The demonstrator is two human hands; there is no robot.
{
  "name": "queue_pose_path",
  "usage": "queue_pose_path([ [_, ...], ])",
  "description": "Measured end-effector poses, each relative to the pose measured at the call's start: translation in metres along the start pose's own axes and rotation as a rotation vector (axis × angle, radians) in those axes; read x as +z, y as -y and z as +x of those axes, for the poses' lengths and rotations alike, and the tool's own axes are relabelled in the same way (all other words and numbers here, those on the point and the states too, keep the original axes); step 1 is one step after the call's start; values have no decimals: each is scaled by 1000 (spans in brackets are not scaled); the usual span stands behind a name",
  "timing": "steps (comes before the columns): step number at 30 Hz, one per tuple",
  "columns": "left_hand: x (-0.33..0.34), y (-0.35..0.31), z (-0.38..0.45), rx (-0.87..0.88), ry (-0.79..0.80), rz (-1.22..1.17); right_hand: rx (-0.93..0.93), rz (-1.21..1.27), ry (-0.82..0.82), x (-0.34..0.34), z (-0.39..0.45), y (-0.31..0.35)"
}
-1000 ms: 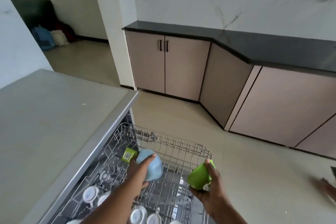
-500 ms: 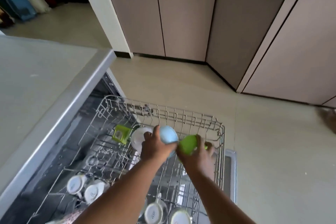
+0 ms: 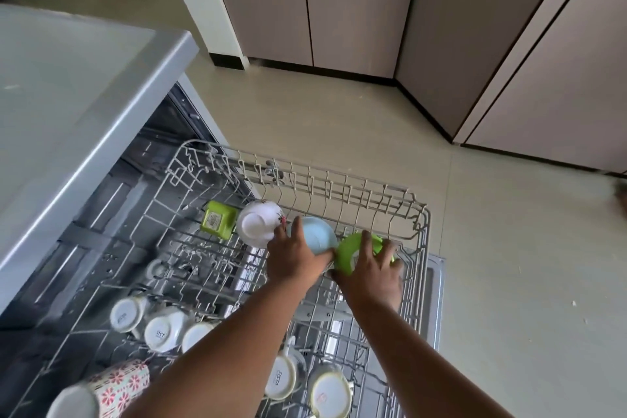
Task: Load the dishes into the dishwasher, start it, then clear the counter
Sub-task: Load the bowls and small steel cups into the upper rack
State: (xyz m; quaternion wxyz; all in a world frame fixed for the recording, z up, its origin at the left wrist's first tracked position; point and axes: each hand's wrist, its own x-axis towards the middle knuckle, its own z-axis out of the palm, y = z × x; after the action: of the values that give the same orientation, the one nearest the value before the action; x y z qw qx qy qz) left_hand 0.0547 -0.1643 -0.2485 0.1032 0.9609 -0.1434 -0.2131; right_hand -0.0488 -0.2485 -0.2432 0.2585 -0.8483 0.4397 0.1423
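The dishwasher's upper wire rack (image 3: 353, 190) is pulled out below me. My left hand (image 3: 291, 260) grips a light blue bowl (image 3: 319, 237), held upside down at the rack's far row. Right beside it my right hand (image 3: 371, 270) holds a green bowl (image 3: 349, 251), also turned over, against the rack near its right wall. A white flowered bowl (image 3: 258, 226) and a small green square cup (image 3: 217, 221) stand to the left in the same row. Several white cups (image 3: 163, 329) sit upside down in the near rows.
The grey counter (image 3: 68, 105) runs along the left, over the dishwasher opening. A flowered mug (image 3: 115, 387) lies at the rack's near left. Beige cabinet doors (image 3: 356, 3) line the far side across an open tiled floor (image 3: 509, 282).
My view has tipped down toward the rack. Both hands have moved forward and lower, bringing the blue and green bowls together down into the rack's far row.
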Motion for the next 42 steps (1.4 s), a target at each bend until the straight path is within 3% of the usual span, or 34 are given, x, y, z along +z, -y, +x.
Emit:
queue_pose_path([
  [9,-17,26,-40,101,-169,107,-31,-53,12,-12,-21,-14],
  [17,-34,75,-105,109,-118,205,-229,-251,4,-31,-71,-8],
  [23,-51,100,-165,54,-209,225,-390,-352,-9,-47,-117,3],
  [27,-61,120,-196,0,-128,182,-511,-366,-57,-54,-149,20],
  [32,-95,139,-235,-36,-267,156,-655,-424,-104,-60,-188,58],
  [38,-152,184,-288,-109,-493,127,-948,-457,-286,-52,-252,137],
  [42,-176,231,-340,-195,-615,99,-1139,-377,-275,-40,-309,176],
])
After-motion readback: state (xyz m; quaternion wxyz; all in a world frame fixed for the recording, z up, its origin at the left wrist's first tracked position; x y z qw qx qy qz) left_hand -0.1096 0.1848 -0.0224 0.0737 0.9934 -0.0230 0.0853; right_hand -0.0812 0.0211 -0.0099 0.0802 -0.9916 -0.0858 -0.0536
